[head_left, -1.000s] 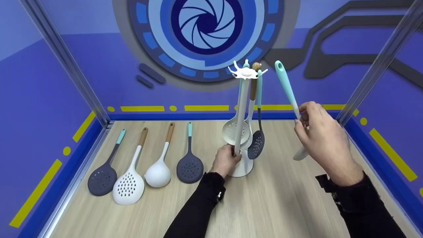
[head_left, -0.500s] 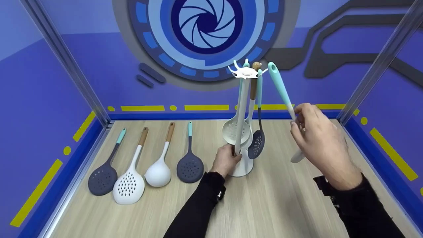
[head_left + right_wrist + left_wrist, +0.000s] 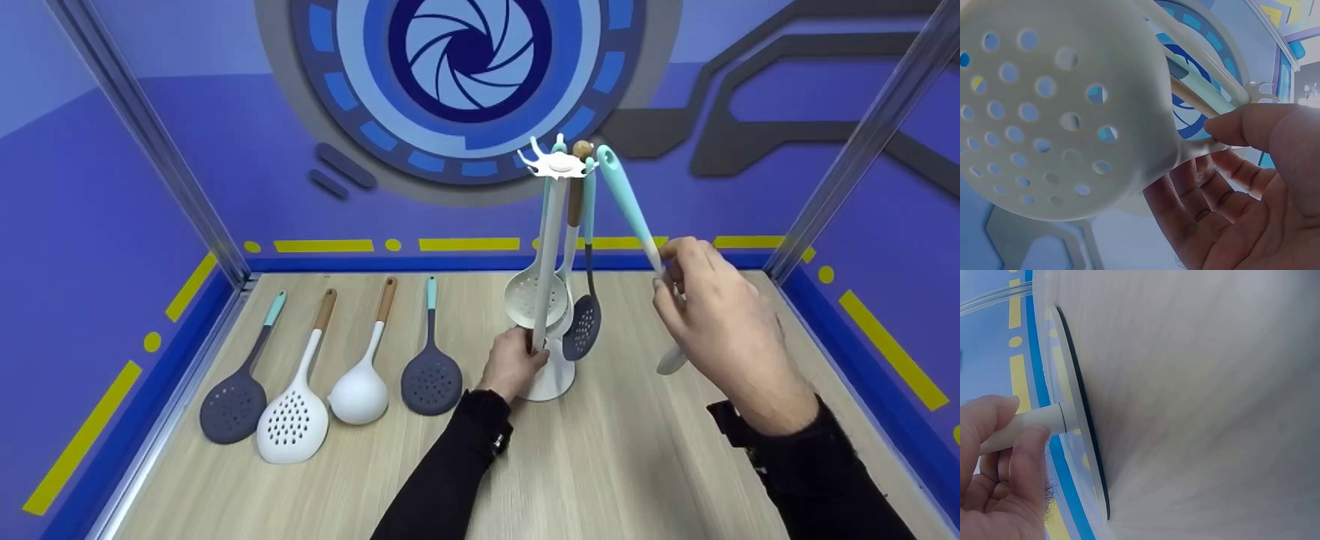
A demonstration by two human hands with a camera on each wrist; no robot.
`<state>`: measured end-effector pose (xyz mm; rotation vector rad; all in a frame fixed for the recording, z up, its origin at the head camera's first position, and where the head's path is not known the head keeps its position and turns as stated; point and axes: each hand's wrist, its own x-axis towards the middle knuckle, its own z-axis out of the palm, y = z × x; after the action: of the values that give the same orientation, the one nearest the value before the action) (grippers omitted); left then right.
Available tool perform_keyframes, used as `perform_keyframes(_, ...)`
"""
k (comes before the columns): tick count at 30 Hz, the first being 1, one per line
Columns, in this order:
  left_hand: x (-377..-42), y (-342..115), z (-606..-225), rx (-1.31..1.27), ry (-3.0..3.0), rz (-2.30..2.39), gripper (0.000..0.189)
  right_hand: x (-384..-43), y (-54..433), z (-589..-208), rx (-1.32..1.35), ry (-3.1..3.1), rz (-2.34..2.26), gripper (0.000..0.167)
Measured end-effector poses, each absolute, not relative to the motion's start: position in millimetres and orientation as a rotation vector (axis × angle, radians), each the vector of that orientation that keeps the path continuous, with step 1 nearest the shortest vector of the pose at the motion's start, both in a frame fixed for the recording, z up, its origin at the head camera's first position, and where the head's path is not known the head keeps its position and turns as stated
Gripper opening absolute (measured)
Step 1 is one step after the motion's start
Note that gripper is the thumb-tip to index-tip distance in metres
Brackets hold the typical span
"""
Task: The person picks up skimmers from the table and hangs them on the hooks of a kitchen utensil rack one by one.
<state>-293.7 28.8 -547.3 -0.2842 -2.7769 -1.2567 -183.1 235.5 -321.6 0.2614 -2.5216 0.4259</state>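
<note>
My right hand (image 3: 720, 322) pinches the neck of a skimmer (image 3: 628, 201) with a mint handle, its hanging hole up and close to the right side of the rack top. The right wrist view shows its pale perforated head (image 3: 1140, 84), thumb on one side of the neck and fingers on the other. My left hand (image 3: 511, 364) grips the white post of a utensil rack (image 3: 553, 240) just above the round base (image 3: 1081, 410). On the rack hang a pale perforated skimmer (image 3: 525, 296), a white utensil with a wooden handle (image 3: 575, 202) and a dark slotted spoon (image 3: 583, 330).
Left of the rack, on the wooden table (image 3: 600, 465), lie a dark slotted turner (image 3: 232, 412), a white slotted turner (image 3: 289, 446), a white ladle (image 3: 358, 397) and a dark skimmer (image 3: 431, 405). Blue panels (image 3: 225, 150) wall the back and sides.
My right hand has moved a little left and slightly down, bringing the skimmer's handle end beside the rack's hooks. The left hand stays on the post.
</note>
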Motion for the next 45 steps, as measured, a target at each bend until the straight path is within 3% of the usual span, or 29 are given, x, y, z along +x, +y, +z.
perform_keyframes(45, -293, 29, -548, -0.274, -2.788, -1.301, 0.023, -191, 229, -341, 0.318, -2.504, 0.399, 0.023)
